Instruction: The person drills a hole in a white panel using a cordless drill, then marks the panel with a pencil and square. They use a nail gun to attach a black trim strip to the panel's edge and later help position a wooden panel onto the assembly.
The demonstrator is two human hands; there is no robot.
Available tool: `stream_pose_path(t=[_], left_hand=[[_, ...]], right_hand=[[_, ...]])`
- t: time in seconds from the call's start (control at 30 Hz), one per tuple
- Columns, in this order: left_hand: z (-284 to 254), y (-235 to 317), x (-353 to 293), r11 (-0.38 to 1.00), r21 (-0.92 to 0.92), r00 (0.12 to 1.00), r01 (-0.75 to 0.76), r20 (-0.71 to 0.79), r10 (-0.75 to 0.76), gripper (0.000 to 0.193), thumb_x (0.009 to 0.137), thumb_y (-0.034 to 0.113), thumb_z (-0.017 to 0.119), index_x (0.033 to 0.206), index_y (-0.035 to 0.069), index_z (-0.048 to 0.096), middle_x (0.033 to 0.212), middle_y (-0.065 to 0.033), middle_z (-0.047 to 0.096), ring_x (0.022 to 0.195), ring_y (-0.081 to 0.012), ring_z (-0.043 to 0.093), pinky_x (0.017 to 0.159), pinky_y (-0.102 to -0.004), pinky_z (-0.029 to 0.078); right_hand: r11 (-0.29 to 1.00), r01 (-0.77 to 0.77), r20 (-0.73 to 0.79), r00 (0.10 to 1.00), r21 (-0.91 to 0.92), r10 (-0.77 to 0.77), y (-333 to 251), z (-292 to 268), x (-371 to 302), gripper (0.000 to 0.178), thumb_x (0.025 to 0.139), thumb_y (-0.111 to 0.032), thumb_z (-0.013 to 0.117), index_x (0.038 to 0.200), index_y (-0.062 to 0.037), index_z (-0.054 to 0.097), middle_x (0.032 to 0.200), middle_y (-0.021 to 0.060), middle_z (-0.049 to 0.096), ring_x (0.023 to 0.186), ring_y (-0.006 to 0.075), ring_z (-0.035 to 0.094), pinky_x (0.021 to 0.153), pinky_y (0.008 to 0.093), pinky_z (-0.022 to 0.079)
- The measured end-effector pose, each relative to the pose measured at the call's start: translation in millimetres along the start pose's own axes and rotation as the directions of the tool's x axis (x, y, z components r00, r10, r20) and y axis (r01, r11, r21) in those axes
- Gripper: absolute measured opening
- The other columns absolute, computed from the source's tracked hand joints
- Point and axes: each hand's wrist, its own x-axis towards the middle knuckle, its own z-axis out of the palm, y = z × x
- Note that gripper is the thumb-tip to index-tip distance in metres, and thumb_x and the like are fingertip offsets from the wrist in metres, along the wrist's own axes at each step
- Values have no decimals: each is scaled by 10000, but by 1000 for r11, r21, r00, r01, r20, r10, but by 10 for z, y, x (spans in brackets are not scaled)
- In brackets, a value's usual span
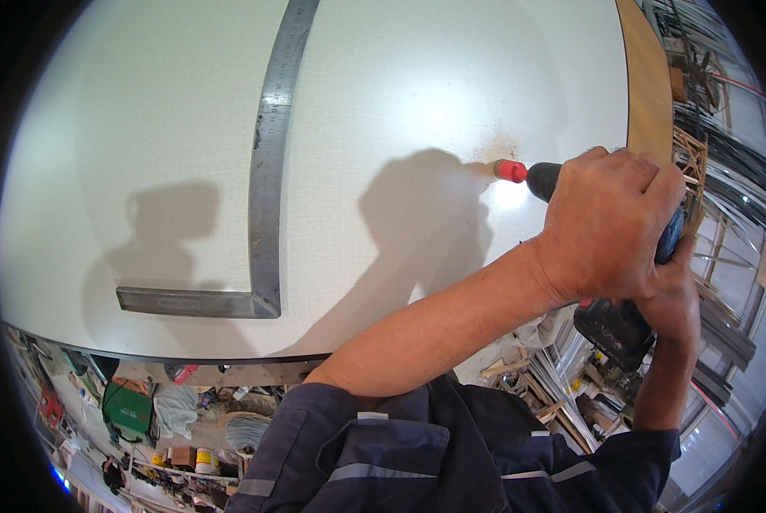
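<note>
Left hand (609, 222) and right hand (674, 291) both clench the drill (562, 184) against the white panel (144, 111).

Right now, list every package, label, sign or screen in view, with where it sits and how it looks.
Green case: on the floor below the white panel's near edge, at lower left; boxy, green with dark trim.
Round tubs: on the floor right of the case; small, pale with yellow bands.
Label on the drill's battery: under the hands, at right; too small to make out.
No signs or screens show.
</note>
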Motion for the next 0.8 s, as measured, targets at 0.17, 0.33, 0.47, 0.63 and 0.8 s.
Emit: stream_pose_path(t=[0.17, 0.33, 0.47, 0.63, 0.8], left_hand=[[-18, 34, -20, 999, -2, 996, 47, 74, -47, 389, 647, 310, 800, 866, 50, 611, 744, -128, 636, 689, -297, 664, 620, -415, 497], [-16, 31, -48, 999, 5, 996, 32, 77, -33, 397, 656, 318, 800, 881, 49, 615, 754, -135, 645, 693, -294, 673, 628, -413, 503], [-18, 29, -45, 999, 5, 995, 46, 93, -46, 394, 664, 318, 801, 885, 48, 620, 751, -135, 645, 687, -296, 675, 628, -412, 504], [-4, 35, -39, 999, 9, 995, 43, 90, -44, 386, 665, 315, 802, 874, 45, 622, 741, -134, 641, 676, -295, 671, 622, -410, 501], [19, 8, -16, 1000, 16, 999, 8, 34, -8, 382, 656, 299, 814, 854, 63, 588, 702, -103, 616, 608, -279, 636, 565, -387, 492]], right_hand=[[984, 131, -106, 984, -118, -143, 270, 71, -2, 608, 856, -177, 813, 1144, 55, 330, 840, 125, 668, 709, 191, 711, 572, 344, 546], [995, 78, -70, 994, -62, -82, 180, 23, -30, 623, 838, -170, 815, 1151, 67, 331, 826, 126, 657, 743, 214, 707, 602, 360, 543], [999, 30, -32, 999, -31, -31, 18, 34, -45, 639, 823, -175, 823, 1156, 65, 333, 837, 132, 659, 763, 216, 706, 614, 364, 542], [1000, 16, -47, 999, -20, -17, 96, 30, -13, 659, 829, -189, 834, 1186, 42, 330, 865, 134, 669, 743, 204, 708, 590, 355, 547], [996, 9, -14, 1000, 88, -7, 81, 30, 14, 661, 829, -205, 852, 1183, 24, 344, 853, 125, 680, 713, 185, 710, 564, 345, 551]])
